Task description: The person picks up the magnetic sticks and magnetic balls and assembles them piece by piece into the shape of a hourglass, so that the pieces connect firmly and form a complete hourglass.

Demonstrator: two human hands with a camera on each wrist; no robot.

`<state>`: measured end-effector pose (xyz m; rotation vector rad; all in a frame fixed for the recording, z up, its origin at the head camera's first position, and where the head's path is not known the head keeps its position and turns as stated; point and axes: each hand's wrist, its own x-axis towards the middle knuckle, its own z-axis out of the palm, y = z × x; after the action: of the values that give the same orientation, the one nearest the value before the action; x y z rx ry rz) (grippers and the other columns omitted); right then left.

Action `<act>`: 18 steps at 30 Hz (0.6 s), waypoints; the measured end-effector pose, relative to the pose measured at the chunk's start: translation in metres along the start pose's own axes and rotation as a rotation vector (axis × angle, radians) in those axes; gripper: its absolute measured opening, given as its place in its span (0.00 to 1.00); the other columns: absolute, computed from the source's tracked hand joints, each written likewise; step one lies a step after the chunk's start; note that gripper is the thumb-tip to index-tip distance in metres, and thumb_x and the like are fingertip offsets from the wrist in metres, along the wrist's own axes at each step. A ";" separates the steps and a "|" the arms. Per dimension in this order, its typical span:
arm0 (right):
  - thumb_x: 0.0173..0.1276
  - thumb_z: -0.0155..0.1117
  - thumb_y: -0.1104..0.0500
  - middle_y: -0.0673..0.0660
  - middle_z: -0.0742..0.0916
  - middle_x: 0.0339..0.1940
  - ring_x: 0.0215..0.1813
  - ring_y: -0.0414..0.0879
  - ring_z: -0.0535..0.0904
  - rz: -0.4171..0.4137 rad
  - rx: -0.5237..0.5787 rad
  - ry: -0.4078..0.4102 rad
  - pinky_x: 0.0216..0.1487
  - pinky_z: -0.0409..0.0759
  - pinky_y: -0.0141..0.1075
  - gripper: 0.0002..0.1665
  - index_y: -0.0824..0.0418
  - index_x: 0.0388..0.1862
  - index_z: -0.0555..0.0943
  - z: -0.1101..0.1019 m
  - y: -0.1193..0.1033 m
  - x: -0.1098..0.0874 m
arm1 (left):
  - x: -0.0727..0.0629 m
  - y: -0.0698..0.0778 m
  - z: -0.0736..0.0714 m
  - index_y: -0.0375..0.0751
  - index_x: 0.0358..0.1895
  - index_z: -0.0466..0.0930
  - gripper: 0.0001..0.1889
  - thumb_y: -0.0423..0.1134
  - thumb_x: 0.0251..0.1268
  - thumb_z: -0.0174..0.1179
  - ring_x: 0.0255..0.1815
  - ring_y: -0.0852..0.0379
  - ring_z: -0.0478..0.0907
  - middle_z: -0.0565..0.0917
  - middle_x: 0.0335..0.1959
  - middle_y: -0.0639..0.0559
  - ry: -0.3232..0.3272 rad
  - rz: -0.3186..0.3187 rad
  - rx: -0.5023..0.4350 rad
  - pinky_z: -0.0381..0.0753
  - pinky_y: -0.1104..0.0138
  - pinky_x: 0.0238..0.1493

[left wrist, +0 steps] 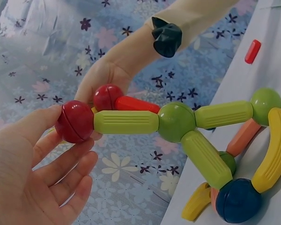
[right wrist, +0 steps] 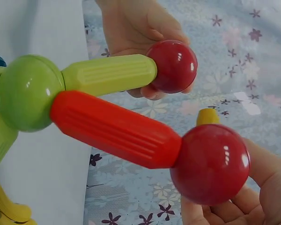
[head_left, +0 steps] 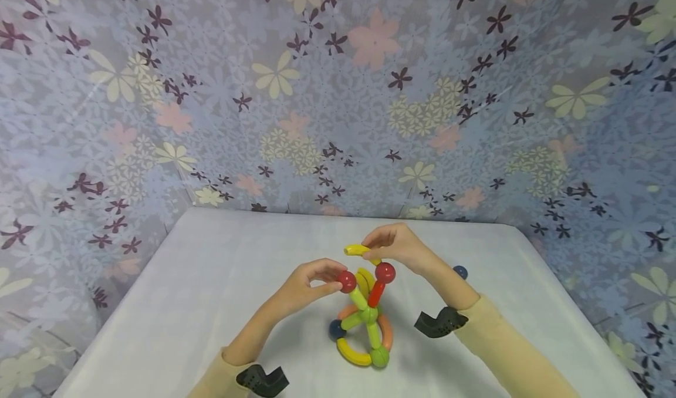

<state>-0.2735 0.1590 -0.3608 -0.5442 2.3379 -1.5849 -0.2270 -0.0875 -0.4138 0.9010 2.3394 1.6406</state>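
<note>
A magnetic stick-and-ball figure stands on the white table, its green ball joining several rods. My left hand pinches the red ball at the tip of a light green rod. My right hand grips a curved yellow rod above the figure. One end of that rod is at the second red ball, on the red rod; whether they touch is hidden. Below, a dark blue ball, a lower green ball and curved yellow and orange rods form a ring.
A loose dark blue ball lies beyond my right forearm. The left wrist view shows a red rod on the table. Flowered cloth rises behind the white tabletop.
</note>
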 end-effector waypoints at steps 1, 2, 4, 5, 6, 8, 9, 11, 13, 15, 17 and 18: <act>0.56 0.71 0.62 0.51 0.88 0.34 0.34 0.42 0.83 -0.001 -0.005 -0.003 0.38 0.83 0.34 0.17 0.70 0.43 0.82 0.000 0.000 -0.001 | 0.000 0.000 0.000 0.43 0.54 0.78 0.16 0.42 0.65 0.60 0.46 0.60 0.80 0.84 0.49 0.48 -0.001 0.000 0.002 0.78 0.70 0.52; 0.56 0.71 0.62 0.51 0.88 0.34 0.34 0.42 0.83 -0.006 -0.009 -0.008 0.38 0.83 0.33 0.17 0.70 0.43 0.83 -0.001 0.001 -0.002 | 0.000 0.000 -0.001 0.44 0.54 0.78 0.16 0.42 0.65 0.60 0.46 0.61 0.80 0.84 0.48 0.48 -0.001 -0.001 0.003 0.78 0.71 0.51; 0.56 0.71 0.62 0.51 0.88 0.34 0.33 0.42 0.82 -0.019 -0.021 -0.026 0.36 0.83 0.33 0.16 0.70 0.42 0.83 -0.002 0.001 -0.003 | 0.001 -0.001 -0.001 0.43 0.53 0.78 0.15 0.41 0.65 0.60 0.46 0.60 0.80 0.84 0.47 0.48 -0.004 0.004 0.003 0.78 0.71 0.51; 0.56 0.71 0.63 0.51 0.88 0.34 0.32 0.42 0.82 -0.025 -0.024 -0.038 0.35 0.83 0.33 0.16 0.70 0.42 0.83 -0.002 0.001 -0.004 | 0.001 -0.001 -0.001 0.42 0.53 0.78 0.15 0.41 0.65 0.60 0.46 0.60 0.80 0.84 0.47 0.47 -0.004 0.007 0.002 0.78 0.71 0.51; 0.56 0.70 0.63 0.52 0.88 0.34 0.32 0.42 0.82 -0.036 -0.027 -0.053 0.34 0.82 0.33 0.15 0.71 0.41 0.83 -0.002 0.002 -0.005 | 0.001 -0.001 -0.001 0.42 0.53 0.77 0.15 0.40 0.64 0.60 0.46 0.60 0.80 0.84 0.47 0.46 -0.004 0.010 -0.004 0.78 0.71 0.51; 0.56 0.70 0.64 0.53 0.89 0.35 0.29 0.42 0.81 -0.051 -0.037 -0.084 0.32 0.82 0.33 0.15 0.71 0.41 0.83 -0.003 0.003 -0.005 | 0.001 -0.001 -0.001 0.40 0.53 0.76 0.16 0.39 0.64 0.61 0.46 0.58 0.79 0.83 0.47 0.44 -0.001 0.015 -0.018 0.78 0.71 0.51; 0.57 0.70 0.64 0.54 0.89 0.35 0.29 0.42 0.81 -0.057 -0.041 -0.097 0.31 0.82 0.33 0.14 0.71 0.41 0.83 -0.003 0.003 -0.005 | 0.001 0.000 0.000 0.40 0.54 0.74 0.16 0.39 0.64 0.61 0.46 0.57 0.79 0.83 0.48 0.43 0.000 0.015 -0.027 0.78 0.70 0.51; 0.57 0.70 0.64 0.56 0.89 0.35 0.30 0.41 0.81 -0.063 -0.048 -0.119 0.32 0.82 0.33 0.14 0.71 0.41 0.83 -0.003 0.004 -0.006 | 0.001 0.000 0.000 0.40 0.55 0.72 0.18 0.38 0.63 0.61 0.46 0.56 0.79 0.83 0.48 0.42 0.004 0.008 -0.046 0.78 0.70 0.52; 0.57 0.70 0.63 0.58 0.89 0.36 0.32 0.42 0.82 -0.063 -0.057 -0.136 0.35 0.82 0.32 0.14 0.71 0.41 0.83 -0.002 0.004 -0.006 | 0.001 0.000 0.000 0.40 0.56 0.70 0.19 0.38 0.63 0.61 0.47 0.55 0.80 0.83 0.49 0.42 0.006 0.002 -0.058 0.77 0.69 0.53; 0.58 0.69 0.63 0.60 0.89 0.37 0.36 0.42 0.83 -0.064 -0.060 -0.149 0.38 0.83 0.33 0.14 0.71 0.41 0.83 -0.001 0.003 -0.006 | 0.000 0.000 0.000 0.41 0.58 0.69 0.21 0.39 0.64 0.61 0.47 0.54 0.80 0.83 0.49 0.42 0.004 -0.004 -0.062 0.77 0.69 0.53; 0.58 0.68 0.64 0.62 0.89 0.38 0.38 0.43 0.83 -0.065 -0.063 -0.159 0.40 0.83 0.33 0.15 0.72 0.42 0.83 -0.001 0.004 -0.006 | 0.000 0.000 0.000 0.42 0.59 0.69 0.22 0.39 0.63 0.62 0.47 0.54 0.80 0.83 0.49 0.42 0.000 -0.007 -0.062 0.77 0.69 0.53; 0.58 0.68 0.64 0.62 0.88 0.39 0.39 0.43 0.84 -0.063 -0.063 -0.162 0.42 0.83 0.34 0.15 0.72 0.43 0.82 0.000 0.004 -0.006 | 0.000 0.000 0.001 0.42 0.60 0.69 0.22 0.39 0.64 0.61 0.47 0.54 0.80 0.83 0.49 0.41 -0.004 -0.008 -0.060 0.77 0.69 0.53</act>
<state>-0.2688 0.1634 -0.3644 -0.7390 2.2756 -1.4393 -0.2271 -0.0867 -0.4141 0.8811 2.2746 1.6949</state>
